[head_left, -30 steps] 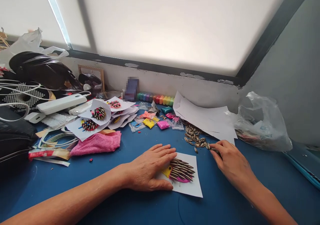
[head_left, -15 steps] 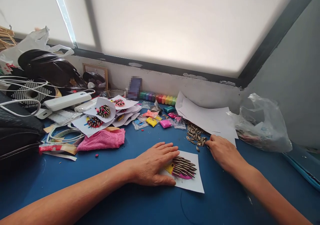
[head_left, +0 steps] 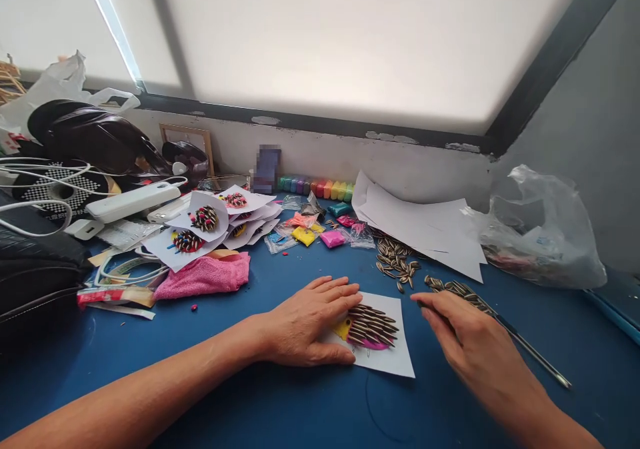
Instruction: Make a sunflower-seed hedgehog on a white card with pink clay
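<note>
My left hand (head_left: 320,322) lies flat, fingers stretched out, over the left side of a small white paper (head_left: 400,362). On that paper is a hedgehog figure with a yellow clay head (head_left: 343,329), a pink clay body (head_left: 373,344) and striped sunflower seeds (head_left: 373,324) as spines. My right hand (head_left: 467,336) is closed in a pinch just right of the paper, with what looks like a sunflower seed (head_left: 419,302) at the fingertips. Loose sunflower seeds (head_left: 395,262) lie beyond it, and more seeds (head_left: 463,294) sit behind the hand beside a thin metallic stick (head_left: 537,352).
White sheets (head_left: 420,222) and a clear plastic bag (head_left: 545,242) are at the back right. Packets of coloured clay (head_left: 305,236) lie mid-table. Finished seed figures on paper (head_left: 187,241), a pink cloth (head_left: 205,276) and a white power strip (head_left: 133,199) crowd the left.
My right hand has pulled back from the seed pile toward me, uncovering more seeds and the metallic stick. My left hand stays on the paper. The view has shifted slightly.
</note>
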### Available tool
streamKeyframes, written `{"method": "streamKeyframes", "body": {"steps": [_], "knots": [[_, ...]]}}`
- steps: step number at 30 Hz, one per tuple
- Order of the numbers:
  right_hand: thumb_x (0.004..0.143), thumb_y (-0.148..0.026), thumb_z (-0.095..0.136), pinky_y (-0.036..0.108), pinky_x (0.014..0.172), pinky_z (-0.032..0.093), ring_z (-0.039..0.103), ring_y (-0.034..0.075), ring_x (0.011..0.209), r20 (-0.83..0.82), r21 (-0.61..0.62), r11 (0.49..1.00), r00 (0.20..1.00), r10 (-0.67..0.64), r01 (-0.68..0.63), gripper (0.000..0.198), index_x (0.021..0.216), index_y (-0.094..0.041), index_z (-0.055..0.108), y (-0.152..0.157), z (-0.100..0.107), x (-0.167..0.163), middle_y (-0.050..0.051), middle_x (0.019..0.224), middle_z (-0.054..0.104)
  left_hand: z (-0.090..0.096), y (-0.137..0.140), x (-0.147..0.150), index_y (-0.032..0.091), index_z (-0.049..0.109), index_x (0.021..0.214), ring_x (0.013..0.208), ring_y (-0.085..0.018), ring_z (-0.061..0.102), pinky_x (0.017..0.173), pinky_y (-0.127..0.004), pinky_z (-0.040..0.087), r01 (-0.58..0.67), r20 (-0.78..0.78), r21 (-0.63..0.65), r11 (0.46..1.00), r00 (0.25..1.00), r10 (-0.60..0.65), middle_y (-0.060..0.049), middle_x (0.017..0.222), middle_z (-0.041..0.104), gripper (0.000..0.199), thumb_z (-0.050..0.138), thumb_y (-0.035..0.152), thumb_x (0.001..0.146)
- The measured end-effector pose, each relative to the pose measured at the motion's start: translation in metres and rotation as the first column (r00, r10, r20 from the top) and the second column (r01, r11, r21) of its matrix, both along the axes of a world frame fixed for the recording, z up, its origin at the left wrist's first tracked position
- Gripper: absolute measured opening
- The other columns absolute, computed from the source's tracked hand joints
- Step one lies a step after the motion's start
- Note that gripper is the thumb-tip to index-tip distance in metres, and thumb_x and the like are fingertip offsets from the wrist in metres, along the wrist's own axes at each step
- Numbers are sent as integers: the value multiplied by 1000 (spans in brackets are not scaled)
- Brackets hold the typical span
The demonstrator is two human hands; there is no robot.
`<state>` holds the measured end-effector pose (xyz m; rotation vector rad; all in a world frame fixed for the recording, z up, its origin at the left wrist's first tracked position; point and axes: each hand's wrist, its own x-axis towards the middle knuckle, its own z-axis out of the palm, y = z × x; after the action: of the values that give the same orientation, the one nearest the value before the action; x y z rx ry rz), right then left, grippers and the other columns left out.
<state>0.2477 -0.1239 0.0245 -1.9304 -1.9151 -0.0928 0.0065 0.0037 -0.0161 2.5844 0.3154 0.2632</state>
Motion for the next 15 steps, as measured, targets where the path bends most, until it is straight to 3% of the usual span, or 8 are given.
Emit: {"method": "streamKeyframes", "body": {"steps": [4, 9, 15], "knots": [[94, -30, 45, 22, 57, 54, 68, 14, 67, -154, -106, 989, 985, 83, -99, 28, 89, -26, 72, -6, 0, -7, 2, 86, 71, 2, 0, 1, 17, 34, 150, 148, -31, 22, 122, -50, 16, 5, -28, -5, 1000, 1000, -5, -14, 157, 31, 80, 57, 61, 87], [95, -33, 48, 21, 54, 51, 65, 13, 62, -198, -201, 961, 969, 150, -190, 26, 89, -29, 73, -13, 1, -6, 0, 79, 68, 2, 1, 1, 19, 33, 151, 148, -30, 22, 122, -48, 14, 5, -36, 8, 1000, 999, -4, -12, 158, 29, 80, 56, 62, 87], [94, -26, 50, 19, 56, 51, 67, 12, 65, -153, -153, 966, 971, 184, -207, 18, 89, -30, 66, -23, -9, -19, -4, 79, 70, 1, 1, 1, 18, 33, 151, 149, -29, 22, 123, -47, 13, -1, -44, 14, 1000, 999, 1, -11, 158, 29, 81, 58, 62, 87]]}}
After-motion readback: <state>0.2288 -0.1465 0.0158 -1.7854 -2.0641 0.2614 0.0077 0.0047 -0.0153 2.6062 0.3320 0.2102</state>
